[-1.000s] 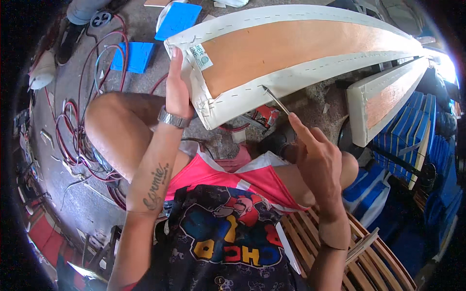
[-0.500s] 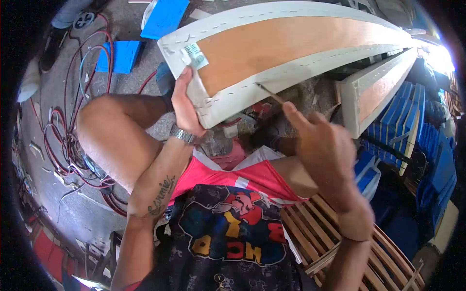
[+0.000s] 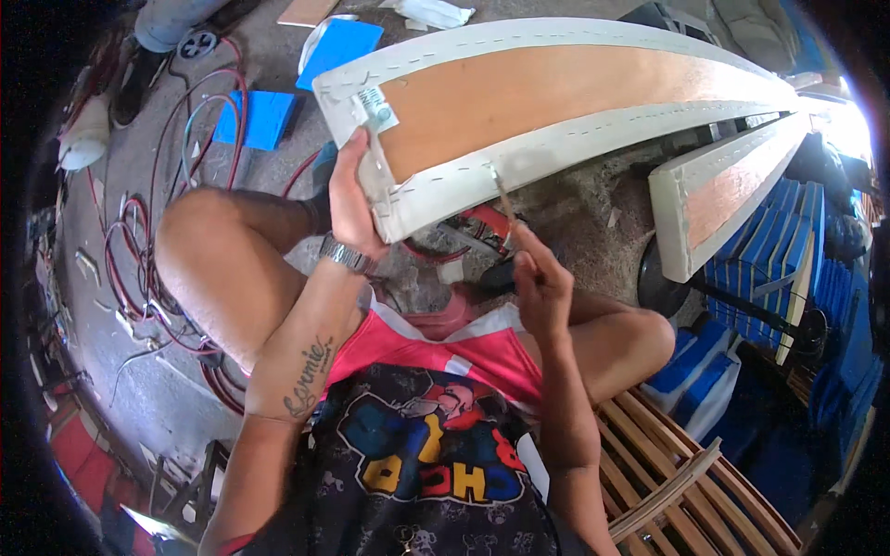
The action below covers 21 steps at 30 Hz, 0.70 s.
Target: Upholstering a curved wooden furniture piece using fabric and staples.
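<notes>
A long panel (image 3: 556,93) with an orange-brown board in its middle and a white covering stapled around the edges lies across the upper view. My left hand (image 3: 352,199), with a metal watch at the wrist, grips its near left end, thumb on top. In my right hand (image 3: 540,283) is a thin tool with a brownish handle (image 3: 504,199), held between thumb and fingers. The tool's tip meets the white border beside the row of staples; its exact shape is too small to tell. Loose staples stick up near the panel's left corner.
A smaller similar panel (image 3: 714,199) stands to the right, near stacked blue-and-white pieces (image 3: 765,232). Red hoses (image 3: 139,269) coil on the floor at left, near blue sheets (image 3: 255,119). A red object (image 3: 489,221) lies under the panel. Wooden slats (image 3: 658,463) are at lower right.
My right hand has moved down and left, and the tool now points more steeply up at the border. My left hand keeps its hold on the panel; the view has shifted slightly.
</notes>
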Each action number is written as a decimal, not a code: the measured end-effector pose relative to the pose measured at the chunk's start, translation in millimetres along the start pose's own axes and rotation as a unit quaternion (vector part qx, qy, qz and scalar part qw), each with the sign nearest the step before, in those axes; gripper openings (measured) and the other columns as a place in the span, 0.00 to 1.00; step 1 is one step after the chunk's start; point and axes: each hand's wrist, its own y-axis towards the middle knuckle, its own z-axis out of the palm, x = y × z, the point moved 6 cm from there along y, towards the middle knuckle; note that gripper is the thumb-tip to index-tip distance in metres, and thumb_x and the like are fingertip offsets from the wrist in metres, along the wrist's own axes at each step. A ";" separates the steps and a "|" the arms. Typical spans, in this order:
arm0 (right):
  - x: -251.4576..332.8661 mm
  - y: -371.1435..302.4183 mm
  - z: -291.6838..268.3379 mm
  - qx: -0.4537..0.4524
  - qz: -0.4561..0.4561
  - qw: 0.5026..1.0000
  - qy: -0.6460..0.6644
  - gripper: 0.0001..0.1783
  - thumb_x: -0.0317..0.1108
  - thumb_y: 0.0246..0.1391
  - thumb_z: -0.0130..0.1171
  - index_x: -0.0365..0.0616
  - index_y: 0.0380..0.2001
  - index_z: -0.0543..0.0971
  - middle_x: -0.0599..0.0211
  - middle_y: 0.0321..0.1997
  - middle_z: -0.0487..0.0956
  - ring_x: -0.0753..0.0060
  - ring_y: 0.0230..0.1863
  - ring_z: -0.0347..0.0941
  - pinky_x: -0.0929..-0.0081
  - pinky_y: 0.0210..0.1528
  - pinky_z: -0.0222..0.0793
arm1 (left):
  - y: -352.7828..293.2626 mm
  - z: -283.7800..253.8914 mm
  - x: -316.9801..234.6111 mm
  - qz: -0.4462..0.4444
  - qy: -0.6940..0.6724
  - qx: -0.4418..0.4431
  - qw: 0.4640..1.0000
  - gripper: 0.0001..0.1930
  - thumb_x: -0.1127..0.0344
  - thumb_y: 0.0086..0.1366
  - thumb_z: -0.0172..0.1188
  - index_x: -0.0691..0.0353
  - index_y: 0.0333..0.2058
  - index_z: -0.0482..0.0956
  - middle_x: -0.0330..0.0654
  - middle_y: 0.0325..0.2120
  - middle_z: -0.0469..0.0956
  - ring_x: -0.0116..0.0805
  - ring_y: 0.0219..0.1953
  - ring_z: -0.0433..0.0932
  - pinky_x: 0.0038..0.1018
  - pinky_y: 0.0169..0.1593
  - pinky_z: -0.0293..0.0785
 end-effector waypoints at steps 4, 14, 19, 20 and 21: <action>35.0 0.5 -18.1 -0.012 -0.063 0.989 -0.133 0.19 0.23 0.55 0.52 0.46 0.51 0.75 0.54 0.31 0.77 0.59 0.29 0.75 0.74 0.33 0.70 | 20.1 -17.9 -3.2 0.065 0.020 -0.006 0.998 0.23 0.59 0.66 0.48 0.65 0.56 0.63 0.46 0.49 0.73 0.38 0.49 0.74 0.34 0.53 0.70; 14.7 1.1 11.1 0.014 -0.062 0.991 -0.115 0.22 0.25 0.57 0.51 0.48 0.56 0.71 0.62 0.26 0.74 0.66 0.24 0.72 0.73 0.28 0.68 | -12.2 11.6 -59.1 0.453 0.565 -0.080 0.684 0.20 0.62 0.55 0.66 0.55 0.47 0.75 0.55 0.56 0.58 0.48 0.57 0.62 0.38 0.55 0.64; -21.0 -22.7 23.7 -0.026 0.089 0.988 0.124 0.22 0.24 0.58 0.51 0.39 0.57 0.68 0.78 0.26 0.70 0.87 0.24 0.63 0.86 0.26 0.61 | -16.9 20.1 -52.2 0.467 0.629 -0.069 0.617 0.24 0.62 0.56 0.65 0.59 0.51 0.71 0.54 0.57 0.57 0.51 0.56 0.63 0.39 0.57 0.63; -13.0 -27.1 14.8 -0.058 0.036 0.987 0.143 0.22 0.22 0.57 0.51 0.41 0.56 0.70 0.73 0.25 0.72 0.81 0.22 0.65 0.82 0.25 0.64 | -13.7 12.0 -52.2 0.436 0.488 -0.085 0.751 0.26 0.62 0.57 0.65 0.62 0.53 0.68 0.53 0.58 0.56 0.50 0.55 0.64 0.39 0.56 0.64; -4.6 -24.8 9.2 -0.055 0.037 0.987 0.144 0.22 0.22 0.57 0.51 0.41 0.56 0.70 0.73 0.25 0.72 0.81 0.22 0.65 0.82 0.25 0.64 | -10.0 1.6 -49.3 0.390 0.327 -0.099 0.855 0.29 0.63 0.57 0.65 0.65 0.55 0.64 0.52 0.59 0.56 0.49 0.55 0.65 0.38 0.56 0.64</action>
